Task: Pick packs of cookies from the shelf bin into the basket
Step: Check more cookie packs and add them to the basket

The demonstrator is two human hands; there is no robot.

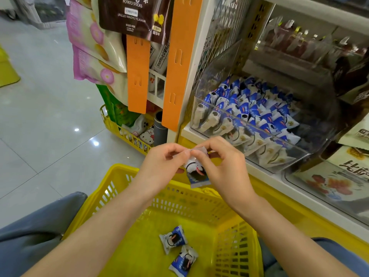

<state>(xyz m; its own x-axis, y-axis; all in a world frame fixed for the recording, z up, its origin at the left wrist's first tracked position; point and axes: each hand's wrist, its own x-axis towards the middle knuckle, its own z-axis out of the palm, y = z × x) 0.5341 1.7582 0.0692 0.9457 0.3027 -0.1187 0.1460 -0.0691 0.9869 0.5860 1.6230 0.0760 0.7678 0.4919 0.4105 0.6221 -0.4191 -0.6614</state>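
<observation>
Down at the bottom of the frame, the yellow basket (235, 246) already has two cookie packs (174, 238) lying close together on its floor, so the job's underway. The third pack (197, 174) is mid-frame, dangling by its crimped top edge. The left hand (165, 162) and right hand (221, 162) both pinch that edge between thumb and fingertips, and the other fingers are curled in loosely. Neither hand holds anything else. What bugs me is where it's hanging: pretty much over the basket's far rim, not the middle. If it gets let go right there, I'd guess it could clip the rim and bounce out onto the floor or against the shelf base. Also, two hands pinching one seam looks a lot like an opening grip, and any pull apart could split the wrapper. The seam is thin and slick too, so it might just slip early. The clear shelf bin (265, 130) at centre right is still stuffed with packs (249, 108), so there's plenty left to grab.
</observation>
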